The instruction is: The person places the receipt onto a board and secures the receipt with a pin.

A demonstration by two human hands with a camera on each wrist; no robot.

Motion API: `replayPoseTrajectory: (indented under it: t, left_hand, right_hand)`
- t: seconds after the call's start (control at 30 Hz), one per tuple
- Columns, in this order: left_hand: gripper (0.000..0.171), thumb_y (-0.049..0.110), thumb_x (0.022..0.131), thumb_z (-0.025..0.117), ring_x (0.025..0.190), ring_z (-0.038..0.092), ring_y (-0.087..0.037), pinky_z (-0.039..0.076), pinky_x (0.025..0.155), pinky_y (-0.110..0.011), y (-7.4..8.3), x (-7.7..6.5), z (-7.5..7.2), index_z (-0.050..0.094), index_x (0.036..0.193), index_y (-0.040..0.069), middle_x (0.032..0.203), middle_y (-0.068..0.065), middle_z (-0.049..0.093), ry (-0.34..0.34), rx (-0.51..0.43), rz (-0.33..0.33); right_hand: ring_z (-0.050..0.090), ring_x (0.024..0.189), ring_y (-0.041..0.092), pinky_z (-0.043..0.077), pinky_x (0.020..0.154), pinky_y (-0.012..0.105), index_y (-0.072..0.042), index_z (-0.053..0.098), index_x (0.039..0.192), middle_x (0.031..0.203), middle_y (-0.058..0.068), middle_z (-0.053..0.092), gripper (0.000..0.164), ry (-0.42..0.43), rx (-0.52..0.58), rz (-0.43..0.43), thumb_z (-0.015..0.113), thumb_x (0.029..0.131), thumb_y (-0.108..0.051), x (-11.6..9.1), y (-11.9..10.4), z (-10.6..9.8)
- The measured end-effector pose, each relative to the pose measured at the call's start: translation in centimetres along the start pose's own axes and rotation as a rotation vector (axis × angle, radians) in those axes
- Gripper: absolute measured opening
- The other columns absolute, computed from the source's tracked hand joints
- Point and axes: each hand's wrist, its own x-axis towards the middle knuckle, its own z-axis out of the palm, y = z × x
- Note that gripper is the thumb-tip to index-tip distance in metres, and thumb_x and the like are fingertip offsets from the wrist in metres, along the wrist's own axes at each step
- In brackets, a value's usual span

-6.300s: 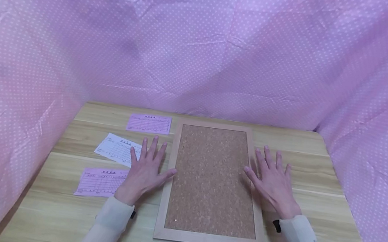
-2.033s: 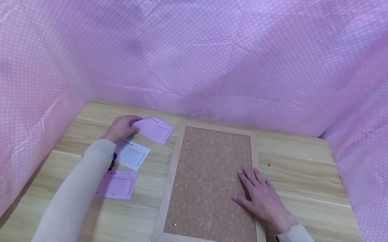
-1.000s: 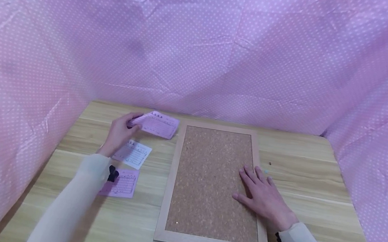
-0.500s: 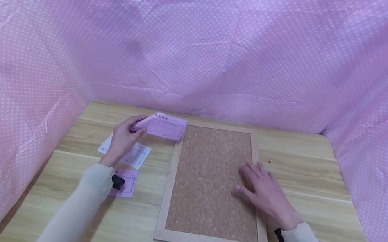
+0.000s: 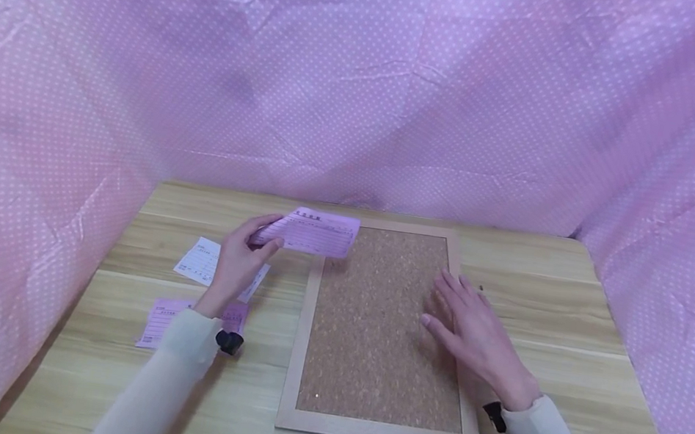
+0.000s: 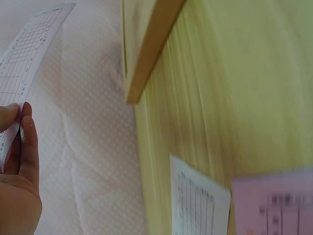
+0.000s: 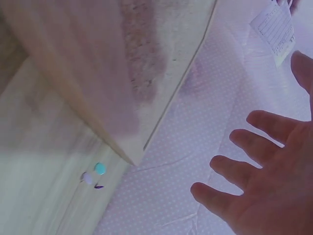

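Note:
My left hand (image 5: 237, 261) pinches a purple printed form slip (image 5: 321, 235) by its left end, thumb in front and fingers behind. The slip is raised, and its right end overlaps the upper left corner of the wood-framed corkboard (image 5: 383, 341). In the left wrist view the slip (image 6: 27, 54) curves upward from the thumb and fingertips. My right hand (image 5: 480, 336) is over the board's right side with nothing in its grasp. Its fingers (image 7: 254, 147) are spread and relaxed in the right wrist view.
A white form slip (image 5: 194, 266) and another purple slip (image 5: 159, 320) lie left of the board, partly hidden by my left hand and sleeve. On the table (image 5: 564, 381) to the right are small tacks, including a turquoise one (image 7: 100, 168). Pink dotted cloth (image 5: 403, 106) surrounds the table.
My left hand has picked up the rear purple slip and carried it right, to the board's upper left corner. My right hand has risen from the board's right side and shifted slightly away from me.

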Motion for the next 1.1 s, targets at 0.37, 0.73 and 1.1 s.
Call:
replayPoseTrajectory:
  t: [0.37,0.73,1.1]
  left_hand:
    - [0.044,-0.005,0.090,0.075,0.104,0.069,-0.029,0.057,0.081,-0.018,1.7,-1.1,2.8,0.068,0.133,0.003,0.126,-0.021,0.069,0.001,-0.115,0.029]
    - [0.045,-0.008,0.089,0.074,0.102,0.069,-0.026,0.058,0.080,-0.020,2.8,-1.9,4.6,0.068,0.132,0.003,0.124,-0.020,0.070,0.012,-0.201,0.037]
    - [0.045,-0.005,0.091,0.074,0.108,0.069,-0.032,0.058,0.085,-0.024,3.5,-2.6,6.3,0.067,0.134,0.005,0.127,-0.018,0.069,0.003,-0.234,0.043]
  right_hand:
    - [0.030,0.151,0.043,0.028,0.118,0.064,-0.003,0.045,0.155,0.162,0.018,0.039,0.068,0.136,0.092,-0.032,0.064,0.102,-0.041,1.0,-1.3,-0.6]
    - [0.038,0.147,0.043,0.031,0.118,0.061,-0.002,0.047,0.153,0.160,0.017,0.042,0.062,0.220,0.180,-0.039,0.064,0.103,-0.035,2.3,-2.6,-0.7]
    - [0.041,0.146,0.036,0.032,0.120,0.055,-0.006,0.047,0.154,0.159,0.013,0.046,0.059,0.242,0.283,-0.017,0.060,0.105,-0.037,3.8,-3.7,-1.1]
